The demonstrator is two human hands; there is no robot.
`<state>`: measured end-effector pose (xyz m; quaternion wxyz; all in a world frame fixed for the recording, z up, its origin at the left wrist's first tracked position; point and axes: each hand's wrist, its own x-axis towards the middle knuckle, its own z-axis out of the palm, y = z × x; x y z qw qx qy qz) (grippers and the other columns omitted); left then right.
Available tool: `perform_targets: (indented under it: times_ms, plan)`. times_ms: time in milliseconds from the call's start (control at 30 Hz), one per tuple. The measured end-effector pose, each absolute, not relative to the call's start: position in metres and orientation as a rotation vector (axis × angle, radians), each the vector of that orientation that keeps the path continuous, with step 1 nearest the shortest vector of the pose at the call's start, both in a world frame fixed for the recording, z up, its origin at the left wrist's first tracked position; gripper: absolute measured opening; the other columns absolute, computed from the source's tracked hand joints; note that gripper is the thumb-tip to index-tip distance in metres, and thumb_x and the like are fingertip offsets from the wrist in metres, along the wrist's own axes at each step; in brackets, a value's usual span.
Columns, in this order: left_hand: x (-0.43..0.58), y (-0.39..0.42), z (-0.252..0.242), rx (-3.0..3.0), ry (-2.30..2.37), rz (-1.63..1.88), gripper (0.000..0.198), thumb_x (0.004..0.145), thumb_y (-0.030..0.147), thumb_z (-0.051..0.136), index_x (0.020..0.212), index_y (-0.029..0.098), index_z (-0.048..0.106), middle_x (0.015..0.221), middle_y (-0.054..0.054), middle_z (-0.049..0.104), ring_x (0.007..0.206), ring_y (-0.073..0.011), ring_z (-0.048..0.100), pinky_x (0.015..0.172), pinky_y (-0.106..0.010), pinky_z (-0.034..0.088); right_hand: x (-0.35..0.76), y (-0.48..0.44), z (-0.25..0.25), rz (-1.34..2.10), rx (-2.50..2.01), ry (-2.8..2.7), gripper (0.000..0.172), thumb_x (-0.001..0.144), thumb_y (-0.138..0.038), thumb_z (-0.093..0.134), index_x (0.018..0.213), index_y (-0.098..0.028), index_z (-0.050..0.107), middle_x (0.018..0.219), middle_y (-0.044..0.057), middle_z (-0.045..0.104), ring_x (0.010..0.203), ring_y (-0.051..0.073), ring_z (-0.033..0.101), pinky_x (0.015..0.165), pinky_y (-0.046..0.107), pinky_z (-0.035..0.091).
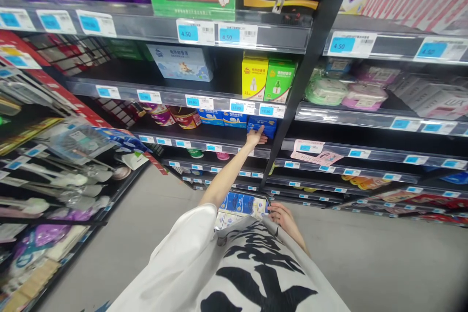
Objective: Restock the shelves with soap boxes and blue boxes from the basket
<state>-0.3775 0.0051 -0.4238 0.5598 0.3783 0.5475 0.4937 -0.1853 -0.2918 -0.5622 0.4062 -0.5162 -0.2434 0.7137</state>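
My left hand (256, 137) is stretched far out to the third shelf, where its fingers close on the front of a blue box (266, 126) at the right end of a row of blue boxes (222, 118). Close to my body, my right hand (282, 218) curls over the rim of a carton (262, 201). The carton is filled with blue and white packs (239, 203). My white shirt with black print hides most of the carton.
A black upright post (292, 102) splits the shelving just right of the blue box. Yellow and green boxes (268, 79) stand one shelf up, round tins (183, 117) to the left. A rack of hanging utensils (66, 175) lines the left side. Grey floor lies below.
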Motion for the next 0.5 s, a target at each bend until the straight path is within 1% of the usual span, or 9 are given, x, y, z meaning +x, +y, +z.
perform_targets:
  times_ms: [67,133,233,300,367,433,500]
  plan:
    - [-0.382,-0.005,-0.423,0.866,1.227,1.206,0.054,0.096,0.067,0.068,0.086,0.014,0.072,0.066,-0.013,0.076,0.066,-0.0242,0.076,0.08,-0.042,0.066,-0.185,-0.292,-0.563,1.801,-1.308,-0.603,0.041,0.067,-0.047,0.09,0.099,-0.023,0.077,0.105,0.009,0.082,0.078,0.022,0.074,0.071,0.034,0.056]
    - [-0.391,-0.025,-0.43,0.85,1.128,1.272,0.058,0.094,0.072,0.066,0.087,0.014,0.072,0.07,-0.013,0.078,0.064,-0.0224,0.075,0.074,-0.037,0.065,-0.183,-0.292,-0.564,1.798,-1.324,-0.578,0.041,0.066,-0.046,0.091,0.098,-0.023,0.077,0.103,0.009,0.083,0.078,0.022,0.074,0.07,0.034,0.056]
    - [-0.414,-0.079,-0.461,0.863,1.014,1.322,0.057,0.092,0.072,0.068,0.093,0.015,0.072,0.072,-0.011,0.077,0.059,-0.02,0.072,0.063,-0.032,0.06,-0.178,-0.295,-0.569,1.786,-1.366,-0.521,0.043,0.064,-0.046,0.091,0.097,-0.023,0.077,0.101,0.009,0.083,0.079,0.023,0.075,0.07,0.035,0.056]
    - [-0.432,-0.131,-0.495,0.833,1.046,1.273,0.054,0.092,0.069,0.07,0.095,0.016,0.072,0.071,-0.009,0.075,0.056,-0.0193,0.07,0.06,-0.032,0.058,-0.175,-0.296,-0.573,1.786,-1.404,-0.49,0.044,0.063,-0.047,0.09,0.097,-0.024,0.076,0.1,0.008,0.083,0.079,0.022,0.074,0.071,0.035,0.056]
    - [-0.445,-0.19,-0.534,0.696,1.192,1.162,0.046,0.091,0.064,0.072,0.094,0.018,0.073,0.073,-0.008,0.075,0.056,-0.019,0.068,0.059,-0.032,0.057,-0.175,-0.297,-0.577,1.791,-1.446,-0.477,0.045,0.061,-0.049,0.089,0.096,-0.024,0.075,0.099,0.007,0.082,0.078,0.022,0.074,0.071,0.034,0.055]
    - [-0.454,-0.249,-0.571,0.506,1.345,1.045,0.035,0.086,0.055,0.079,0.088,0.021,0.073,0.073,-0.007,0.075,0.057,-0.0207,0.068,0.059,-0.034,0.056,-0.178,-0.296,-0.58,1.803,-1.487,-0.478,0.047,0.059,-0.049,0.088,0.096,-0.024,0.074,0.098,0.007,0.081,0.077,0.022,0.073,0.069,0.034,0.054]
    - [-0.459,-0.301,-0.601,0.348,1.454,0.995,0.027,0.079,0.045,0.085,0.077,0.023,0.069,0.067,-0.007,0.072,0.055,-0.0227,0.066,0.058,-0.038,0.056,-0.183,-0.292,-0.582,1.83,-1.517,-0.49,0.048,0.057,-0.049,0.088,0.095,-0.024,0.073,0.097,0.008,0.081,0.077,0.022,0.072,0.068,0.034,0.054]
